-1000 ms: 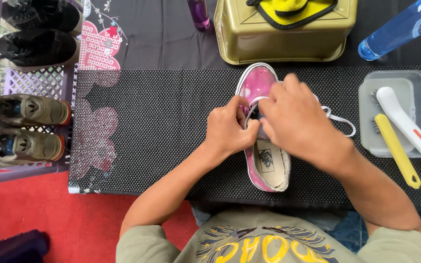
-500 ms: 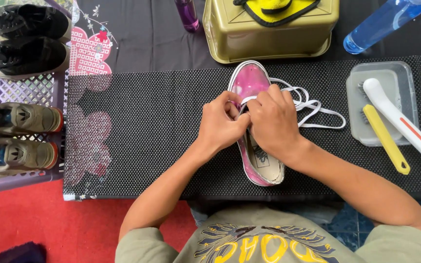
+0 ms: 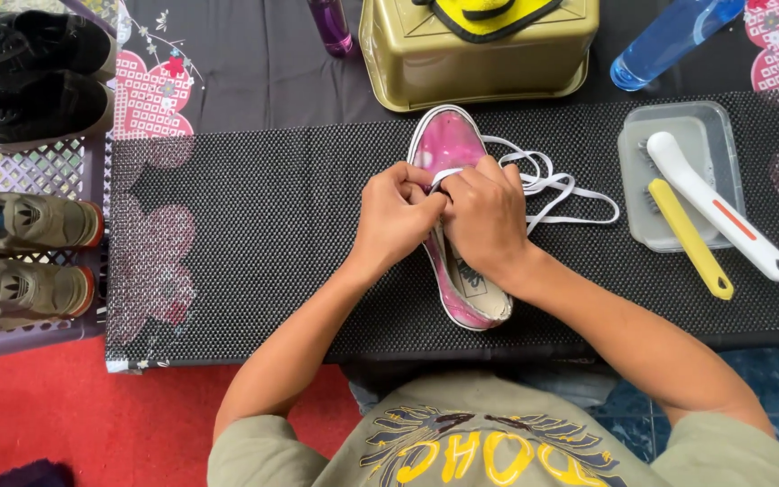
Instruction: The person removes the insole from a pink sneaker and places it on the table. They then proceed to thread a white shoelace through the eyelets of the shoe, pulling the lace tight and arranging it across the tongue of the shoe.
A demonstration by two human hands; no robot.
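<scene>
Since a moment ago our left hand (image 3: pixel 397 215) and right hand (image 3: pixel 484 216) have crept toeward on the pink shoe (image 3: pixel 451 144), fingers pinching its white lace (image 3: pixel 552 191) mid-mat (image 3: pixel 272 225).

We see a pink cloth shoe (image 3: pixel 451 171) with flat woven laces (image 3: pixel 552 185), a matt, nubbly black mat (image 3: pixel 254 234), and a glossy gold plastic tub (image 3: pixel 475 54).

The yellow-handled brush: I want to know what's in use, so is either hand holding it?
No: the yellow-handled brush lies on the clear tray, while the left hand and right hand work on the pink shoe.
</scene>
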